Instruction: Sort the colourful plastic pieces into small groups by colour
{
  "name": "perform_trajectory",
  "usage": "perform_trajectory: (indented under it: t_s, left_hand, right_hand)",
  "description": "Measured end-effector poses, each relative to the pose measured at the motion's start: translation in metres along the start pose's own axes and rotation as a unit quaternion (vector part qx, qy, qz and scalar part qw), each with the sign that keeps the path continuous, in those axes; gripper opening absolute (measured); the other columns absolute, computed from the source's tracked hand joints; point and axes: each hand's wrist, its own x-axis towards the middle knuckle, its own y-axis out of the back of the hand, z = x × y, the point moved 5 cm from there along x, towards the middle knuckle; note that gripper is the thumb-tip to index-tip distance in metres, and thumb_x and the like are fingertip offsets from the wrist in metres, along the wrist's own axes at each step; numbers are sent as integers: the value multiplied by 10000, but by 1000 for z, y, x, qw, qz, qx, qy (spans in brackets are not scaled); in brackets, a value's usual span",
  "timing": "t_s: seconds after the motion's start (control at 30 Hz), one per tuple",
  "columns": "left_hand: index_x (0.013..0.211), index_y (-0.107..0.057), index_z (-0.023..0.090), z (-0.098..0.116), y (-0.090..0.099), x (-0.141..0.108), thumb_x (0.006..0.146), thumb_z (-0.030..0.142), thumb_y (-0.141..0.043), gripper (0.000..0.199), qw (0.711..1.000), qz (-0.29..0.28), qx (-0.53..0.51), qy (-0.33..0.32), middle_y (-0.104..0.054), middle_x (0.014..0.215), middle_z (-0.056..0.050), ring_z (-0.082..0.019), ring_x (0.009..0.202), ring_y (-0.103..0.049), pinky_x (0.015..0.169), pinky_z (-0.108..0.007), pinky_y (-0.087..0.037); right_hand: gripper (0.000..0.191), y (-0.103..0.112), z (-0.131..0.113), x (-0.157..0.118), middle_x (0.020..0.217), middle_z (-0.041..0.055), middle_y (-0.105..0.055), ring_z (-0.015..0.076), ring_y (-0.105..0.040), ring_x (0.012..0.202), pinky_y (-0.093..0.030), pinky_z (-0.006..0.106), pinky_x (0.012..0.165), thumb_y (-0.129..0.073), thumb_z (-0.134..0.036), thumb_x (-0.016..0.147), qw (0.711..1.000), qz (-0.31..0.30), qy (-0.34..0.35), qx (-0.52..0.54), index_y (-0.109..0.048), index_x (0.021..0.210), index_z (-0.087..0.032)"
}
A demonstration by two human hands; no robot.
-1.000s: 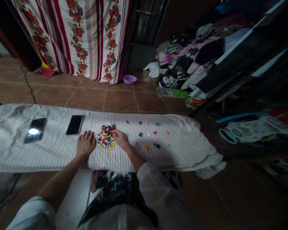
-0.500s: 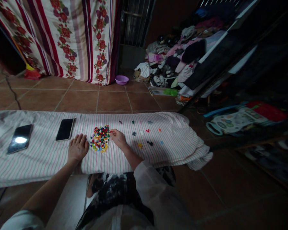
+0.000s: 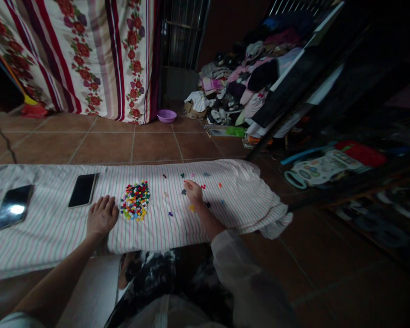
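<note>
A heap of small multicoloured pieces [image 3: 135, 201] lies on the striped cloth [image 3: 150, 237]. My left hand [image 3: 102, 215] rests flat on the cloth just left of the heap, fingers spread, holding nothing. To the right of the heap, my right hand [image 3: 194, 191] is pinched on a tiny red piece [image 3: 186, 181], over small sorted groups. Near it are green pieces [image 3: 182, 175], grey-blue pieces [image 3: 183, 192], red pieces [image 3: 203, 186], yellow pieces [image 3: 192, 208] and an orange group [image 3: 220, 185]. Dark blue pieces [image 3: 171, 213] lie between the heap and my right hand.
Two phones lie on the cloth at the left, one dark phone [image 3: 83, 190] beside my left hand and another [image 3: 13, 207] farther out. Beyond the cloth are a purple basin [image 3: 166, 116], a floral curtain [image 3: 99, 59] and piled clothes [image 3: 239, 82].
My right hand has moved right, from the heap's edge to the small groups, with the red piece in its fingers. My left hand stays flat. The whole view has shifted slightly.
</note>
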Motion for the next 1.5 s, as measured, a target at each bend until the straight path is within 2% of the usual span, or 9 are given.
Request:
perform_trajectory:
  t_s: [0.1, 0.2, 0.37, 0.57, 0.87, 1.07, 1.27, 1.5]
  left_hand:
    - [1283, -589, 114, 0, 0, 0, 933, 390, -288, 538, 1000, -2, 0, 1, -576, 1386, -179, -317, 1350, -468, 1102, -479, -346]
    - [1279, -590, 121, 0, 0, 0, 931, 392, -288, 534, 1000, 1, -2, 3, -582, 1379, -177, -313, 1346, -473, 1104, -478, -344]
    - [1269, -594, 140, -1, -1, 0, 925, 386, -305, 513, 1000, 5, -6, 1, -593, 1366, -172, -305, 1344, -477, 1101, -480, -349]
    - [1266, -596, 146, -4, -5, 0, 914, 390, -321, 509, 1000, -2, -12, 6, -589, 1370, -170, -307, 1348, -473, 1107, -480, -345]
    - [1270, -593, 187, -4, -3, -1, 904, 395, -343, 490, 1000, 11, -18, 10, -598, 1364, -141, -292, 1341, -477, 1110, -473, -344]
    - [1274, -592, 140, -4, -6, 0, 909, 397, -326, 519, 1000, 4, -20, 7, -587, 1368, -180, -314, 1343, -474, 1106, -490, -345]
    - [1273, -594, 143, -5, -7, 0, 917, 395, -331, 510, 1000, -8, -10, 8, -588, 1375, -166, -300, 1360, -463, 1123, -470, -335]
    - [1276, -594, 131, -5, -7, -1, 928, 395, -315, 517, 1000, 2, 7, -4, -586, 1375, -171, -302, 1359, -463, 1113, -466, -345]
  right_hand:
    - [315, 29, 23, 9, 960, 95, -738, 203, -678, 897, -522, 311, 849, -491, -280, 847, 997, 59, -37, -41, -746, 1007, -186]
    - [343, 51, 45, 15, 954, 124, -731, 224, -667, 915, -514, 331, 861, -467, -235, 812, 992, 91, -49, -70, -751, 987, -156]
    - [367, 66, 75, 18, 933, 104, -738, 221, -664, 916, -506, 344, 879, -437, -205, 766, 990, 107, -54, -78, -754, 948, -171]
    - [368, 60, 89, 16, 944, 102, -739, 214, -666, 901, -516, 317, 834, -439, -224, 745, 990, 80, -74, -85, -746, 941, -170]
    - [377, 58, 87, 12, 997, 90, -711, 213, -650, 943, -520, 329, 868, -498, -234, 727, 994, 50, -12, -94, -722, 1027, -187]
    - [318, 51, 77, 17, 975, 109, -675, 213, -609, 936, -494, 319, 887, -536, -225, 775, 988, 22, 27, -152, -732, 1019, -170]
    - [201, 45, 77, 21, 904, 83, -635, 196, -570, 861, -463, 288, 825, -526, -222, 832, 984, 30, 10, -174, -706, 913, -182]
    - [230, 46, 79, 18, 871, 84, -611, 201, -547, 845, -442, 291, 800, -464, -203, 848, 983, 62, 17, -170, -684, 904, -171]
